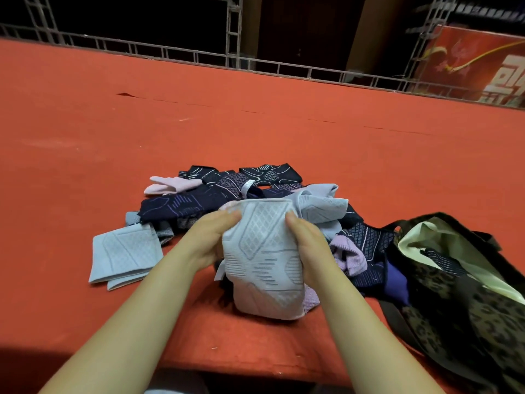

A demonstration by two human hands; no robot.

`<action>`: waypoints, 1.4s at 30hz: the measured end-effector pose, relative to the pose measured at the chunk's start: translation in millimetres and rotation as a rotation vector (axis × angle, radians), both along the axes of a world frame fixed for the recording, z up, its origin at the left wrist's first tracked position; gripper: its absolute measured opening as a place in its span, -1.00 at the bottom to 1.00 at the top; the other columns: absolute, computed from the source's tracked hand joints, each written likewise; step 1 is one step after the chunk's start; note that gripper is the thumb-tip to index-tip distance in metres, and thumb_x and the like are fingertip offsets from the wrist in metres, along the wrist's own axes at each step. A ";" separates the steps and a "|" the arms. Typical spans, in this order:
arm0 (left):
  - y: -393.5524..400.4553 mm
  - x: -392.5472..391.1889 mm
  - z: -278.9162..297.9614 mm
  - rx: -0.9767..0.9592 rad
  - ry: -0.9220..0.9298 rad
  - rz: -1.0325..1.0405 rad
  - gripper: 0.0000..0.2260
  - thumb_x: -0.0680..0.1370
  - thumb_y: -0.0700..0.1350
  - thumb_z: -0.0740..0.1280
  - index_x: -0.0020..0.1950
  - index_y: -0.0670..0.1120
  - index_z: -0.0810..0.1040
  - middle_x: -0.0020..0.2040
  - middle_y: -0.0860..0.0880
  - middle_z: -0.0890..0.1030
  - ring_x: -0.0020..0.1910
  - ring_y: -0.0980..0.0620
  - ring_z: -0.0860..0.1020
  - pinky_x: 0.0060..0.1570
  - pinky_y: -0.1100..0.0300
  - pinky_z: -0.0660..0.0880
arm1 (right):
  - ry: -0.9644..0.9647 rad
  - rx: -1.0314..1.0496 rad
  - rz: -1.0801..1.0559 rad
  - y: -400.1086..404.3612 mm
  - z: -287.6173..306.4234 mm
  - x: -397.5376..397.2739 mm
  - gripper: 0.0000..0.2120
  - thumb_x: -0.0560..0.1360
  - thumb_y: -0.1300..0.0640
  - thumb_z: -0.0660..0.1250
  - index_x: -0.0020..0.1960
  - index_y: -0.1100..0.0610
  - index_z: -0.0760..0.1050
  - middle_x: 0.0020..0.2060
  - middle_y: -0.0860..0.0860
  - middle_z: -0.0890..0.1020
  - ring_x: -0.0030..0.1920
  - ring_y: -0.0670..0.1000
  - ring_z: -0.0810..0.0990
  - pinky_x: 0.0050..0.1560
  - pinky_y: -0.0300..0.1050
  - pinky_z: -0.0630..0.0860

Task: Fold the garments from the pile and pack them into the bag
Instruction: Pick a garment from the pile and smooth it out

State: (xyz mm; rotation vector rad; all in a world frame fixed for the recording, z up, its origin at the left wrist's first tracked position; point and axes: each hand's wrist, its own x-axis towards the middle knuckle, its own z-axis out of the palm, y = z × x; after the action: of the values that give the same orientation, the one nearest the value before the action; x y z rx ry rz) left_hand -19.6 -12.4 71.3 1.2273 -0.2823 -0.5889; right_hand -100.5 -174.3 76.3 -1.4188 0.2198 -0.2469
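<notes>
both hands hold one pale garment up over the near bench, just in front of the pile. left hand grips its left edge, right hand its right edge, fingers curled into the cloth on both sides. it looks part-folded, hanging as a narrow panel with the lower end loose. judgement: the fold goes best if the two side edges are kept level and the loose tail is brought up evenly before any squeeze, or the knit will bunch and slip. a pale blue piece lies flat to the left, apart from the pile, probably folded already. bag sits to the right with its mouth open toward the pile, a dark striped item showing inside; dark garments lie against its near rim. room: wide bare red bench to the left and beyond the pile; the near bench edge runs close under the forearms, so a dropped piece could slide off. the path to the bag passes over loose clothes, so a lift rather than a drag seems wise.
</notes>
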 end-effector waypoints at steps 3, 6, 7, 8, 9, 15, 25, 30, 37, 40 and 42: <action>-5.3 4.0 17.6 0.032 -0.120 0.082 -0.85 0.59 -0.18 0.22 0.00 -0.14 0.59 -0.20 -0.06 0.67 -0.27 0.03 0.62 -0.27 0.20 0.55 | -0.023 -0.183 -0.121 -1.8 14.9 11.1 -0.61 0.31 -0.23 0.34 -0.26 0.12 0.49 -0.25 0.09 0.52 -0.18 0.07 0.49 -0.13 0.03 0.41; -7.5 12.4 39.2 0.044 -0.204 0.140 -0.84 0.61 -0.10 0.21 -0.04 -0.08 0.58 -0.17 -0.05 0.65 -0.21 -0.01 0.58 -0.14 0.10 0.50 | -0.049 -0.281 -0.150 -3.0 41.4 24.5 -0.72 0.28 -0.19 0.31 -0.31 0.03 0.43 -0.30 0.06 0.42 -0.22 0.02 0.37 -0.17 -0.01 0.29; -7.4 15.0 46.6 0.042 -0.228 0.148 -0.82 0.61 -0.08 0.21 -0.06 -0.06 0.58 -0.16 -0.07 0.63 -0.19 -0.03 0.57 -0.10 0.06 0.49 | -0.048 -0.255 -0.164 -2.7 53.5 28.9 -0.78 0.28 -0.11 0.30 -0.35 0.03 0.41 -0.34 0.03 0.41 -0.23 0.01 0.34 -0.19 -0.03 0.26; -7.0 16.8 54.2 0.035 -0.247 0.154 -0.81 0.61 -0.06 0.20 -0.08 -0.05 0.57 -0.15 -0.08 0.61 -0.16 -0.06 0.55 -0.08 0.04 0.47 | -0.041 -0.225 -0.190 -4.1 64.0 34.3 -0.83 0.27 -0.02 0.26 -0.41 0.02 0.36 -0.40 -0.02 0.37 -0.26 0.00 0.31 -0.22 -0.04 0.23; -5.7 18.3 61.4 0.025 -0.264 0.157 -0.81 0.62 -0.05 0.20 -0.10 -0.05 0.57 -0.15 -0.10 0.59 -0.15 -0.07 0.52 -0.10 0.05 0.44 | -0.046 -0.203 -0.208 -3.6 75.8 37.5 -0.83 0.25 0.04 0.22 -0.48 0.03 0.30 -0.45 -0.07 0.32 -0.30 0.00 0.25 -0.27 -0.03 0.19; 10.2 -1.1 46.4 0.006 -0.134 0.080 -0.72 0.63 -0.02 0.13 0.15 -0.13 0.55 0.06 -0.14 0.60 -0.01 -0.08 0.56 -0.07 0.07 0.46 | 0.021 -0.238 -0.177 9.2 50.5 25.7 -0.77 0.46 0.05 0.17 -0.37 0.03 0.37 -0.38 -0.08 0.44 -0.24 0.01 0.38 -0.18 0.03 0.36; 39.4 -64.0 -32.9 0.202 0.067 -0.106 -0.89 0.52 -0.19 0.32 0.01 -0.15 0.59 -0.10 -0.10 0.70 -0.12 -0.04 0.65 -0.13 0.16 0.59 | 0.096 -0.282 -0.296 32.8 -44.8 -19.1 -0.76 0.50 0.00 0.14 -0.29 0.08 0.35 -0.33 -0.08 0.44 -0.21 -0.03 0.36 -0.08 -0.14 0.37; 27.6 -5.5 53.1 0.153 -0.340 0.106 -0.83 0.58 -0.08 0.25 0.00 -0.09 0.62 -0.02 -0.04 0.69 -0.02 -0.03 0.63 0.05 0.08 0.53 | -0.289 -0.279 -0.340 31.0 65.6 28.6 -0.73 0.64 0.15 0.08 -0.23 0.02 0.32 -0.31 -0.10 0.36 -0.28 -0.14 0.32 -0.22 -0.21 0.32; 64.5 -26.2 44.1 0.076 -0.275 -0.005 -0.79 0.37 -0.02 0.41 -0.09 -0.11 0.69 -0.13 0.00 0.70 -0.14 0.07 0.66 -0.06 0.12 0.58 | -0.264 -0.313 -0.176 50.1 52.6 11.7 -0.78 0.62 0.10 0.10 -0.19 0.05 0.36 -0.25 -0.05 0.42 -0.18 -0.10 0.39 -0.15 -0.17 0.36; 76.6 -62.0 -21.6 0.176 0.027 -0.099 -0.67 0.36 -0.07 0.40 0.09 -0.14 0.59 -0.08 -0.06 0.70 -0.12 0.01 0.66 -0.01 0.06 0.56 | 0.072 -0.428 -0.087 59.2 -26.2 -11.5 -0.80 0.62 0.15 0.09 -0.14 0.09 0.40 -0.23 -0.06 0.47 -0.08 -0.03 0.40 -0.15 -0.34 0.35; 84.7 -78.2 -47.4 0.276 0.109 -0.141 -0.70 0.40 -0.11 0.41 0.11 -0.12 0.55 -0.06 -0.06 0.69 -0.10 0.00 0.65 0.02 0.04 0.51 | 0.257 -0.405 -0.004 66.4 -63.8 -31.1 -0.79 0.62 0.12 0.09 -0.17 0.07 0.38 -0.23 -0.10 0.47 -0.10 -0.05 0.40 -0.20 -0.33 0.33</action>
State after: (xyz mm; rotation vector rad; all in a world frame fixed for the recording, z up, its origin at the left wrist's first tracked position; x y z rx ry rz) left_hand -97.8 72.3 23.9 1.4428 -0.2006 -0.8346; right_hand -131.6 -108.0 12.5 -1.8534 0.3999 -0.1140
